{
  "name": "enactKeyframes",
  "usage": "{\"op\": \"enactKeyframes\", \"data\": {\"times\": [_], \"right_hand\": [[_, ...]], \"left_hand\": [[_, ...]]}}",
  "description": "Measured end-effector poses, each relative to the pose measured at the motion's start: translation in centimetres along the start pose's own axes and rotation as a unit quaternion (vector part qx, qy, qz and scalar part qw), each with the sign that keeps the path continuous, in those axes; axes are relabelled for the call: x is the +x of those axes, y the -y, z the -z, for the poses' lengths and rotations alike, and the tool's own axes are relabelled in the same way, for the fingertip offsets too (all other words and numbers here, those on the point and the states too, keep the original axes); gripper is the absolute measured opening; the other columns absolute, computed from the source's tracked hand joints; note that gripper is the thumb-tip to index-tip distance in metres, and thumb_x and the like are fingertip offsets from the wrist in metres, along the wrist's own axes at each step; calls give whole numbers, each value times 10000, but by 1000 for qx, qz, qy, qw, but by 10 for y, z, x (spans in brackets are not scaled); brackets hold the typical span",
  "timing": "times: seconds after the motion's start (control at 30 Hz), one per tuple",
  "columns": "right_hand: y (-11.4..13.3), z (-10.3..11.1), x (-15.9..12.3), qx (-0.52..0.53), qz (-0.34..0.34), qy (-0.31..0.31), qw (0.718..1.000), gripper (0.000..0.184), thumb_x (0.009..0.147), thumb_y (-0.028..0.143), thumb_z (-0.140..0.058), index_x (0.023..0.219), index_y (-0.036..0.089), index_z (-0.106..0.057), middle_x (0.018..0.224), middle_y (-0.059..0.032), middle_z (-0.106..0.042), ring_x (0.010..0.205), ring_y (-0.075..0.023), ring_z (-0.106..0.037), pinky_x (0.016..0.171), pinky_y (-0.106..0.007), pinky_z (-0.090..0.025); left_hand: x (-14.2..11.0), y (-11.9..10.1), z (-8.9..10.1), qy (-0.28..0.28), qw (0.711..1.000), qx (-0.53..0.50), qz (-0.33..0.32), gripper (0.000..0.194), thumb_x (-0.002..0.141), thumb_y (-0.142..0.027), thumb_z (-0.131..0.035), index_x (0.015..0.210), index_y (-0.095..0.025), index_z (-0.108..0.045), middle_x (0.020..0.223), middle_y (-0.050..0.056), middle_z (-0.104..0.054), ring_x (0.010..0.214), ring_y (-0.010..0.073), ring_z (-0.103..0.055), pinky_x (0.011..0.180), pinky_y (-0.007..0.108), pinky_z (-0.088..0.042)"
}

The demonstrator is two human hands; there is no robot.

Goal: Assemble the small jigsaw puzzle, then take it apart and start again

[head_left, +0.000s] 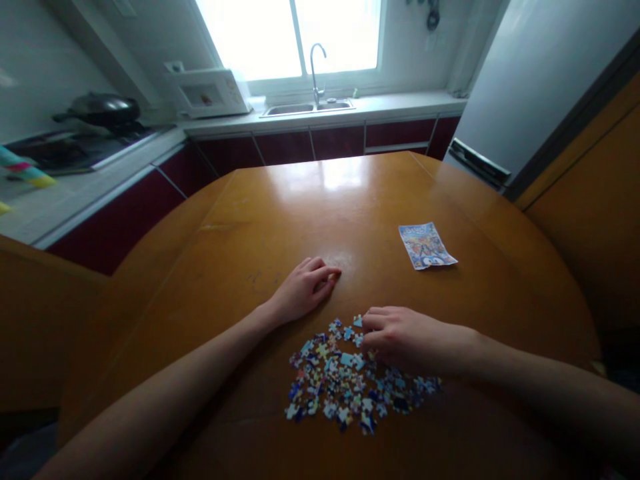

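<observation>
A loose pile of small jigsaw puzzle pieces (345,380), mostly blue, white and yellow, lies on the wooden table (280,220) close in front of me. At its upper right edge my right hand (400,335) reaches in palm down. Its fingers are curled together among light blue pieces, and the fingertips are partly hidden. My left hand (306,288) rests on the table just beyond the pile, its fingers loosely bent and a little apart, with nothing seen in it. Farther right lies a creased picture sheet (427,245) with a colourful cartoon print.
Beyond the table runs a counter with a sink (310,108), a tall faucet (315,73) and a white microwave (207,92). A dark pan (103,109) stands on the stove at left. A large refrigerator (540,87) rises at right.
</observation>
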State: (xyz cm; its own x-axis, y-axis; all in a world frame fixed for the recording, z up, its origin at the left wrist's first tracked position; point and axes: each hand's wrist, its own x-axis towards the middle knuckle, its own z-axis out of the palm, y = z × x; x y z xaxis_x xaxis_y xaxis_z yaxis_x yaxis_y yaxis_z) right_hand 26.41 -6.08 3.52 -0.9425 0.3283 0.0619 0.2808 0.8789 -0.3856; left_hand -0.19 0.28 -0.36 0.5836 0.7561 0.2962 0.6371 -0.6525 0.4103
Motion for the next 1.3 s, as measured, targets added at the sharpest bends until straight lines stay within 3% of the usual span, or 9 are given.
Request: {"op": "enactKeyframes", "data": {"times": [0.3,0.63,0.97,1.3], "right_hand": [[8,-2,2,-34,-2,14,999,74,917,115,-584,937,185,-598,930,-66,-644,852,-199,-533,783,-323,-428],[9,-7,1,-22,-19,8,1000,22,917,166,-601,917,187,-607,910,-46,-648,819,-173,-549,759,-310,-407],[0,-3,-2,-12,-52,6,999,107,952,104,-512,880,172,-552,870,-33,-593,710,-136,-470,670,-271,-362],[1,3,-2,-5,-50,11,999,100,951,103,-516,894,168,-567,885,-36,-595,740,-143,-498,690,-271,-383]], "left_hand": [[-1,0,-2,-7,1000,0,-4,249,995,-276,-522,1186,-237,-676,967,66,-618,930,208,-543,849,352,-472],[-1,0,-3,-6,1000,15,-9,251,994,-270,-522,1185,-224,-679,965,68,-611,927,206,-536,854,353,-475],[-1,1,-3,-9,1000,9,-11,255,995,-288,-523,1186,-224,-680,951,67,-611,929,207,-542,859,356,-480],[0,-1,-2,-13,1000,7,-13,257,997,-301,-516,1169,-216,-688,952,71,-617,916,206,-548,849,359,-487]]}}
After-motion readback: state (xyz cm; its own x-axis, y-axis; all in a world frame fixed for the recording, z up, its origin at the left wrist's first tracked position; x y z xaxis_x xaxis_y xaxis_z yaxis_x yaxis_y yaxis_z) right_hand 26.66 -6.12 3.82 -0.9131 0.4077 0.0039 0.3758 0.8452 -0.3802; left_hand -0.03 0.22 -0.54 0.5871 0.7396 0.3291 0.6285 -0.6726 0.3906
